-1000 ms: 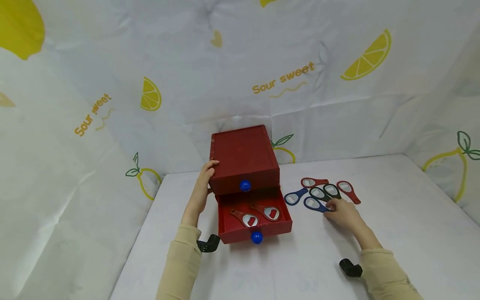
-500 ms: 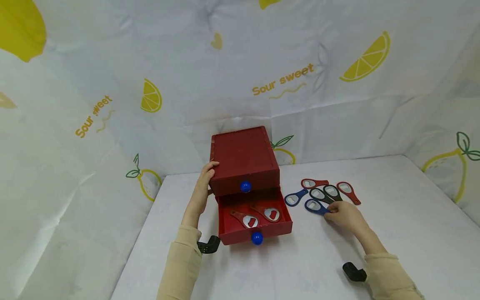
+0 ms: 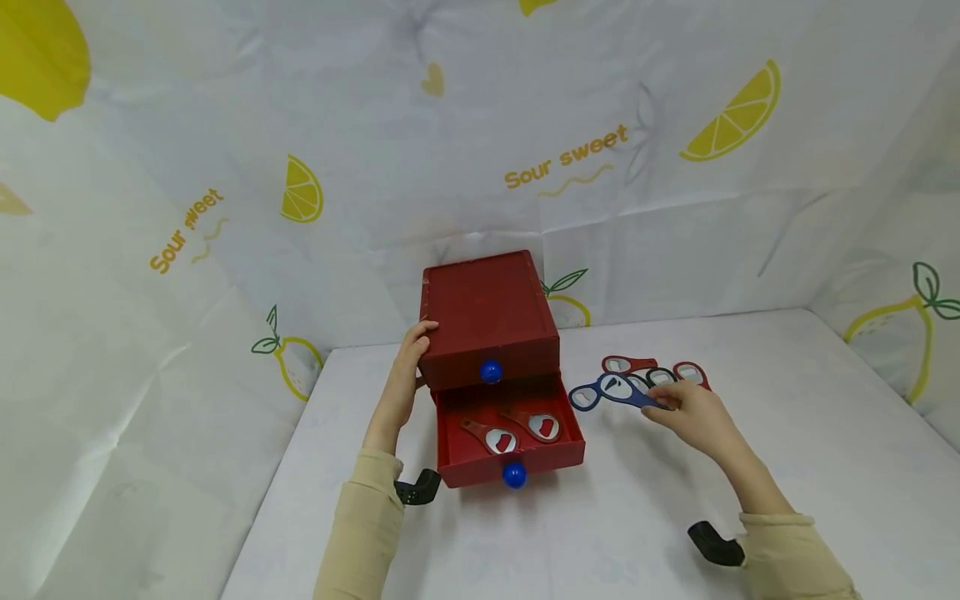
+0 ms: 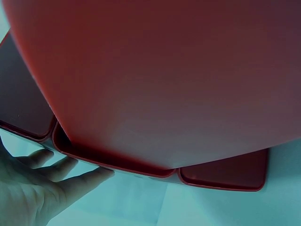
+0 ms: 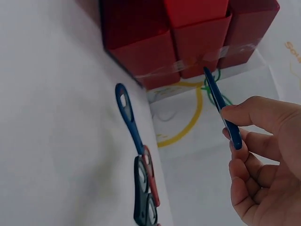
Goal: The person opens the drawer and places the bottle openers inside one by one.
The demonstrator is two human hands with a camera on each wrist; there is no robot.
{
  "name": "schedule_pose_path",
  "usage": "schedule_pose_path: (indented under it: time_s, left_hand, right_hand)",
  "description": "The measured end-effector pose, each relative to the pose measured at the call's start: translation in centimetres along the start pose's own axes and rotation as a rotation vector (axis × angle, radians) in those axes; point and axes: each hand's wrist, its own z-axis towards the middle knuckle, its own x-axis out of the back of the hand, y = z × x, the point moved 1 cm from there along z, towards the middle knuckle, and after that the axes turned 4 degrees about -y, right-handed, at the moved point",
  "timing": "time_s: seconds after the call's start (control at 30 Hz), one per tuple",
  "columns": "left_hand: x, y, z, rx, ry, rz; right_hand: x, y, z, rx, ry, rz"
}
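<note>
Head: blue opener (image 3: pixel 634 397) now aloft in right fingers (image 3: pixel 664 417).

Both sleeves (image 3: pixel 360 525) are beige (the wrist cameras (image 3: pixel 716 546) black).

The drawer (image 3: pixel 551 456) is open above (the cabinet (image 3: pixel 487 308) overhangs its rear).
</note>
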Motion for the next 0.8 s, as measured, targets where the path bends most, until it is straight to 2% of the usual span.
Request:
schedule_pose_path:
  time_s: [0.17, 0.37, 0.6, 0.8]
  left_hand:
    - [0.0, 0.1, 0.0, -0.002, 0.0, 0.002]
    - [0.0, 0.1, 0.0, -0.004, 0.0, 0.005]
    - [-0.1, 0.1, 0.0, -0.004, 0.002, 0.003]
    - [0.0, 0.0, 0.0, -0.007, -0.001, 0.001]
  right_hand:
    - [1.1, -2.6, -0.4, 0.059, -0.004, 0.067]
    - [1.5, -5.4, -0.8, 0.182, -0.014, 0.134]
    - [-0.1, -8.1, -0.3, 0.333, -0.036, 0.103]
    - [-1.8, -10.4, 0.5, 0.376, -0.135, 0.099]
